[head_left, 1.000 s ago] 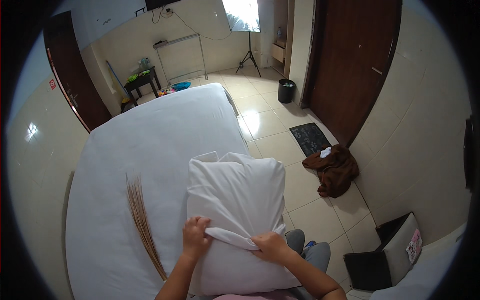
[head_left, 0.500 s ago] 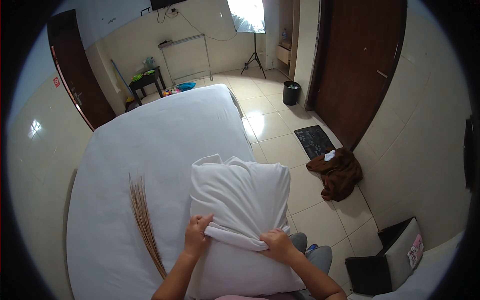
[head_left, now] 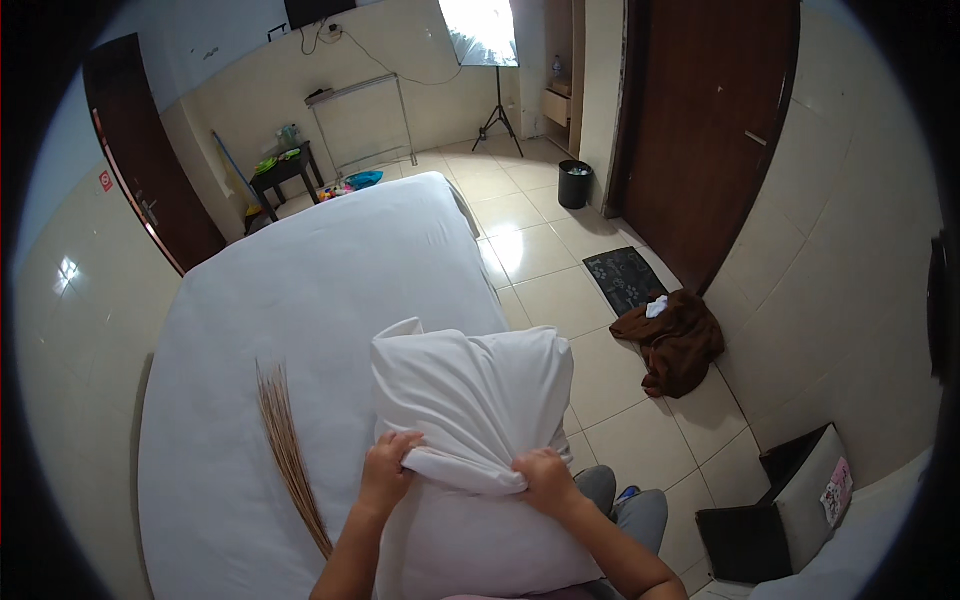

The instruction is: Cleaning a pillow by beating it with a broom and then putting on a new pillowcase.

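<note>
A white pillowcase (head_left: 470, 385) covers the far part of a pale pillow (head_left: 490, 540), which lies at the near right of the bed and against my body. My left hand (head_left: 388, 470) is closed on the left side of the case's bunched hem. On the right side, my right hand (head_left: 545, 482) grips the same hem, with folds fanning out from it. The pillow's near end shows bare below the hem. To the left of my left arm, a bundle of thin brown sticks (head_left: 290, 455) lies on the white bed sheet (head_left: 300, 280).
On the tiled floor at right are a brown cloth heap (head_left: 680, 345), a dark mat (head_left: 625, 280) and a black bin (head_left: 575, 185). A lit lamp on a tripod (head_left: 497, 120) and a small dark table (head_left: 285, 170) stand farther back. A black-and-grey chair (head_left: 745, 540) is at near right.
Both hands keep their grip on the hem and have shifted slightly to the left and up in the picture. The case's far edge sits a little lower, and its folds have changed.
</note>
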Tool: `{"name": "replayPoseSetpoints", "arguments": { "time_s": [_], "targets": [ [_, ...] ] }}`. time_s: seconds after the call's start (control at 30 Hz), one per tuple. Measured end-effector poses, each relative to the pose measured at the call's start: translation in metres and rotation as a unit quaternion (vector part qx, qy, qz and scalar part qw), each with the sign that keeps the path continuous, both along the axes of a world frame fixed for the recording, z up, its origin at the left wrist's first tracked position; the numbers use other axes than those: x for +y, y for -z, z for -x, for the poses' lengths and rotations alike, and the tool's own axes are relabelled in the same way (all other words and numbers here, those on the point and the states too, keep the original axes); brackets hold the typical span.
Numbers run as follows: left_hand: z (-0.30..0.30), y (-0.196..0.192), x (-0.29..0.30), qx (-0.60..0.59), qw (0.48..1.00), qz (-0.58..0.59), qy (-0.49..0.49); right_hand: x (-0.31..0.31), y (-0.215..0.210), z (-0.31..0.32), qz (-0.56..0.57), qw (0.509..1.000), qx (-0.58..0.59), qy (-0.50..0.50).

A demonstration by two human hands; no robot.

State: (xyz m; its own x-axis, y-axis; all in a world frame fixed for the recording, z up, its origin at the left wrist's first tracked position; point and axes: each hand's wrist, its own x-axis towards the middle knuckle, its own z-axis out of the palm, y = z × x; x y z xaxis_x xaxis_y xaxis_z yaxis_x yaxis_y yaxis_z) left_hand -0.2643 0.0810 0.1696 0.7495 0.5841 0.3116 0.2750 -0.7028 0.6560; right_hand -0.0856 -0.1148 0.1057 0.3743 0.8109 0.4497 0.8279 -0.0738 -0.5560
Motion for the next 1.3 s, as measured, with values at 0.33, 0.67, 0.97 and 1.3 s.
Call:
{"name": "replayPoseSetpoints", "arguments": {
  "time_s": [0.33,0.67,0.97,1.3],
  "targets": [
    [0.005,0.006,-0.025,0.091,0.988,-0.031,0.118,0.028,-0.019,-0.021,-0.079,0.991,-0.039,0.100],
    [0.003,0.012,-0.013,-0.008,0.994,0.112,0.006,0.018,-0.017,-0.004,0.050,0.998,0.032,-0.003],
    [0.007,0.025,-0.002,0.035,0.996,0.073,-0.026,0.010,0.000,0.015,-0.011,0.999,0.032,-0.020],
    [-0.008,-0.007,-0.042,0.054,0.991,-0.007,0.119,0.031,-0.023,-0.001,-0.067,0.984,0.032,0.160]
  ]
}}
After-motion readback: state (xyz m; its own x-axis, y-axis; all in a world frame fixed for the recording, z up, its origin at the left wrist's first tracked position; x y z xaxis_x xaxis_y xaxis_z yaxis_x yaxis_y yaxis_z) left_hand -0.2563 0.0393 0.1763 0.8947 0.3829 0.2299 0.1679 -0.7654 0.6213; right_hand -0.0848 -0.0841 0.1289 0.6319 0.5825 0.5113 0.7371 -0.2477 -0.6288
